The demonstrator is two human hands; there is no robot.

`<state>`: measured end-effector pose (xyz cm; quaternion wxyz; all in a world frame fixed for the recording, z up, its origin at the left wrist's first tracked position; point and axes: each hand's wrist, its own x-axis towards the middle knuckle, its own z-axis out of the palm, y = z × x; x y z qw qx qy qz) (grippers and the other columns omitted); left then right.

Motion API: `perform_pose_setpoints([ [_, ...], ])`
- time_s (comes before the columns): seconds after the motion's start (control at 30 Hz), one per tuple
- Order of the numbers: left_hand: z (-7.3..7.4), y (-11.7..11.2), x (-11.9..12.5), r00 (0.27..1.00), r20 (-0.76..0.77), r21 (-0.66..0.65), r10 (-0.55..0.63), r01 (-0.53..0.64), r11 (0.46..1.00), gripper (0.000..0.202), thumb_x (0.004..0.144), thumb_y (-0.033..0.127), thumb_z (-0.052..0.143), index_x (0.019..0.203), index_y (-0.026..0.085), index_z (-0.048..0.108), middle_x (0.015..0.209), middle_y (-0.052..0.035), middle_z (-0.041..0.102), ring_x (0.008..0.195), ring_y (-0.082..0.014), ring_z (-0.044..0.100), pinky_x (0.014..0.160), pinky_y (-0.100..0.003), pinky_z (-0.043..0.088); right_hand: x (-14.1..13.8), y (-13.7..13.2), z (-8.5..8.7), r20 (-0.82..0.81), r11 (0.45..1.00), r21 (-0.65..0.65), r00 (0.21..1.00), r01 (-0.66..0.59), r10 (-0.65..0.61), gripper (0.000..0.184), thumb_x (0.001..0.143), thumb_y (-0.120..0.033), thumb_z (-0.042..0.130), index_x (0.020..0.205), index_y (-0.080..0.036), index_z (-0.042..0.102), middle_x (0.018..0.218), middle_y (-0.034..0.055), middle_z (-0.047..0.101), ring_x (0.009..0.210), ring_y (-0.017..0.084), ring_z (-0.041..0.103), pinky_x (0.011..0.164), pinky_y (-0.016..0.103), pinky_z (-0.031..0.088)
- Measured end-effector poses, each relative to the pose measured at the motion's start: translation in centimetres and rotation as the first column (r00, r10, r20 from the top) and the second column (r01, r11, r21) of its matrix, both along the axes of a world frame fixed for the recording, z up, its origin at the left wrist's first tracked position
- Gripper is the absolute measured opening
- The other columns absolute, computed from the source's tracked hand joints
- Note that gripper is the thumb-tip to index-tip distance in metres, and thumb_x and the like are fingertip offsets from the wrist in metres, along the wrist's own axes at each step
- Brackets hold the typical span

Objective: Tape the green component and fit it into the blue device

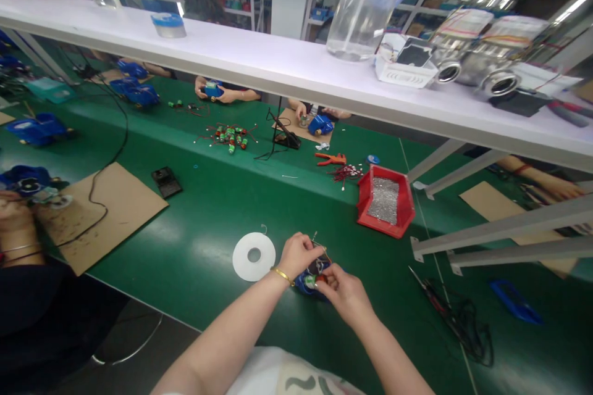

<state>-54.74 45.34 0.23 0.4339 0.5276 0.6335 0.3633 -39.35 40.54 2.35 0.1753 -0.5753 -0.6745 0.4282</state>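
In front of me lies a blue plastic housing (303,284), open on top and partly covered by both hands. My right hand (347,293) is closed, its fingertips pinching a small green-and-red cylinder (311,282) at the housing's near side. My left hand (299,254) is over the far left edge of the housing, thumb and fingers pinched on thin wires (327,253). Inside the housing, the parts are dark and too small to make out. A white ring-shaped roll (241,261) lies flat just left of my left hand.
A red bin (407,213) of small metal pieces stands ahead to the right. Beyond are orange pliers (331,158), red wires (345,174) and several green cylinders (231,134). A soldering iron (433,296) lies right. A shelf (259,52) spans overhead; co-workers' hands (227,95) work beyond.
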Motion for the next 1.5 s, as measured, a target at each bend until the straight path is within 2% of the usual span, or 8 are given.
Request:
perform_pose_setpoints([
  [0.27,-0.5,-0.3,0.0,1.0,-0.002,-0.041,0.025,-0.025,0.999,0.032,0.069,0.031,0.071,0.052,0.017,0.048,0.06,0.0035,0.044,0.061,-0.0115,0.044,0.061,-0.026,0.03,-0.6,0.3,-1.2,0.274,0.992,0.008,0.955,-0.124,0.117,0.01,0.078,-0.023,0.062,0.083,-0.017,0.055,0.071,0.0025,0.06,0.066,0.02,0.057,0.061,0.029,0.036],
  [0.57,-1.7,-0.7,-0.2,0.998,0.046,-0.018,0.038,-0.038,0.999,0.033,0.068,0.032,0.07,0.051,0.017,0.046,0.06,0.0035,0.044,0.061,-0.0112,0.045,0.061,-0.025,0.031,-1.8,0.0,-1.4,0.444,0.97,-0.035,0.866,-0.241,0.231,0.014,0.082,-0.02,0.066,0.091,-0.015,0.056,0.087,0.0068,0.066,0.081,0.023,0.061,0.068,0.03,0.04],
  [0.7,-2.4,-0.9,-0.3,0.996,0.08,0.004,0.046,-0.047,0.999,0.033,0.068,0.032,0.069,0.051,0.017,0.045,0.061,0.0032,0.045,0.062,-0.0115,0.046,0.061,-0.026,0.032,-2.3,0.1,-1.0,0.484,0.956,-0.061,0.829,-0.288,0.281,0.017,0.081,-0.019,0.068,0.091,-0.014,0.055,0.09,0.0085,0.065,0.086,0.025,0.061,0.072,0.03,0.042],
  [0.93,-3.6,-1.3,-0.3,0.987,0.155,0.06,0.048,-0.058,0.996,0.033,0.07,0.035,0.066,0.052,0.017,0.044,0.064,0.0023,0.047,0.064,-0.012,0.048,0.063,-0.026,0.034,-2.5,-0.1,-1.4,0.514,0.942,-0.089,0.795,-0.323,0.322,0.02,0.081,-0.022,0.068,0.095,-0.014,0.056,0.09,0.0075,0.065,0.085,0.024,0.062,0.072,0.03,0.045],
  [1.1,-4.1,-1.5,-0.2,0.98,0.19,0.087,0.054,-0.072,0.994,0.034,0.071,0.036,0.064,0.052,0.017,0.043,0.066,0.0009,0.05,0.067,-0.0127,0.049,0.064,-0.026,0.036,-2.9,-1.0,-1.6,0.574,0.936,-0.06,0.755,-0.347,0.317,0.039,0.073,-0.016,0.076,0.105,-0.011,0.055,0.102,0.011,0.06,0.097,0.027,0.057,0.082,0.036,0.046],
  [1.2,-4.2,-1.6,-0.3,0.977,0.207,0.095,0.049,-0.07,0.993,0.034,0.072,0.036,0.063,0.052,0.018,0.042,0.066,0.0002,0.051,0.069,-0.0136,0.051,0.065,-0.026,0.037,-3.2,-1.6,-2.1,0.624,0.933,-0.029,0.723,-0.358,0.296,0.032,0.077,-0.01,0.068,0.106,-0.01,0.055,0.104,0.0137,0.058,0.098,0.03,0.055,0.082,0.039,0.046],
  [1.37,-4.2,-1.8,-0.3,0.973,0.225,0.094,0.051,-0.073,0.993,0.033,0.071,0.036,0.063,0.052,0.018,0.043,0.07,-0.0015,0.054,0.072,-0.015,0.053,0.067,-0.027,0.039,-3.3,-2.3,-2.7,0.643,0.92,-0.004,0.703,-0.392,0.303,0.019,0.085,-0.008,0.053,0.103,-0.012,0.057,0.1,0.0131,0.057,0.094,0.028,0.056,0.081,0.039,0.046],
  [1.5,-4.1,-1.9,-0.2,0.97,0.237,0.091,0.05,-0.073,0.993,0.031,0.071,0.034,0.063,0.053,0.018,0.044,0.074,-0.0033,0.056,0.075,-0.016,0.054,0.069,-0.029,0.04,-3.7,-2.4,-2.6,0.631,0.92,-0.004,0.713,-0.392,0.306,0.019,0.083,-0.007,0.053,0.101,-0.012,0.057,0.098,0.0127,0.058,0.092,0.027,0.056,0.081,0.036,0.046],
])
